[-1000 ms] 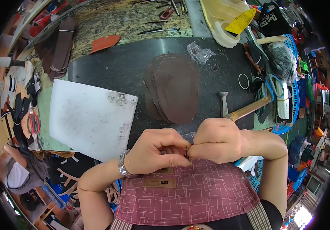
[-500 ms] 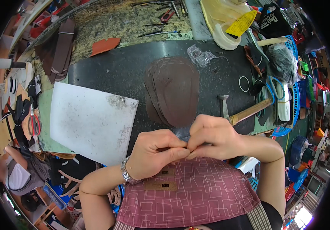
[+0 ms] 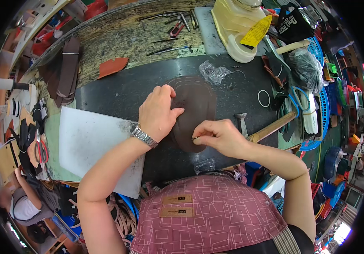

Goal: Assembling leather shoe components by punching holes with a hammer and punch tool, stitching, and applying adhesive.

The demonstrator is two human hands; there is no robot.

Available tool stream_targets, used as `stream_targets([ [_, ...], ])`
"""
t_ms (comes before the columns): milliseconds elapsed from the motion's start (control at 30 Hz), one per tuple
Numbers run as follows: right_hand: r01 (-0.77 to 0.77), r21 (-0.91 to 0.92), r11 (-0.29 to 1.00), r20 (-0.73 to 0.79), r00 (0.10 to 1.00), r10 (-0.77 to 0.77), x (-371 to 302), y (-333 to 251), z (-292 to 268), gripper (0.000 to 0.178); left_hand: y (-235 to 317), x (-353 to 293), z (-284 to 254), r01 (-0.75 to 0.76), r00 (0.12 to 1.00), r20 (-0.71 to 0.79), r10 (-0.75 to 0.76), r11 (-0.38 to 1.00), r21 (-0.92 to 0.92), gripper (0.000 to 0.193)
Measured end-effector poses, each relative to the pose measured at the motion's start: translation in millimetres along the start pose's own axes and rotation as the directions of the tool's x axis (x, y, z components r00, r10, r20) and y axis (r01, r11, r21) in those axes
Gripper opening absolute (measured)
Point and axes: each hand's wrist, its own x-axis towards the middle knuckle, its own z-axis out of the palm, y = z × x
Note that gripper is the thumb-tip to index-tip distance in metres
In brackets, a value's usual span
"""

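Observation:
A stack of dark brown rounded leather pieces lies on the black work mat, with stitch-like marks along its far edge and small holes in the top piece. Over the stack's left side lies my left hand, wearing a metal watch. Its fingers are bent and its thumb stands apart, touching the leather; no separate thing shows in it. My right hand is closed in a pinch above the stack's near right edge. Something small and dark shows at its fingertips, too small to name.
A white sheet lies left of the stack. To the right are a hammer, a metal tool and a rubber ring. Crumpled clear plastic sits beyond. Another person is at far left.
My hands, pinched together near the apron before, have separated. The left moved up onto the leather stack; the right moved slightly up over its near edge, still pinching. The clear plastic near the apron is now uncovered.

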Motion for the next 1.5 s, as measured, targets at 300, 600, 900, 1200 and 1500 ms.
stream_targets([
  [300, 0.507, -0.307, 0.805, -0.19, 0.796, -0.574, 4.3, -21.9, -28.8, 0.02, 25.4, -18.2, -34.5, 0.429, 0.88, 0.469, -0.073, 0.544, -0.721, 0.026],
  [600, 0.515, -0.226, 0.827, -0.171, 0.815, -0.554, -6.6, -28.8, -23.2, 0.022, 44.0, -38.4, -54.9, 0.356, 0.912, 0.409, -0.021, 0.536, -0.766, 0.02],
  [900, 0.444, -0.05, 0.894, -0.177, 0.878, -0.446, -11.2, -33.5, -18.4, 0.02, 46.8, -43.6, -57.5, 0.221, 0.947, 0.314, 0.063, 0.582, -0.782, 0.019],
  [1200, 0.383, -0.04, 0.923, -0.202, 0.901, -0.383, -12.6, -34.3, -14.1, 0.019, 47.6, -46.3, -52.1, 0.339, 0.918, 0.396, -0.007, 0.528, -0.778, 0.02],
  [1500, 0.274, -0.124, 0.954, -0.234, 0.926, -0.297, -14.1, -38.5, -5.5, 0.024, 50.3, -49.1, -50.0, 0.175, 0.968, 0.249, 0.025, 0.643, -0.745, 0.018],
])
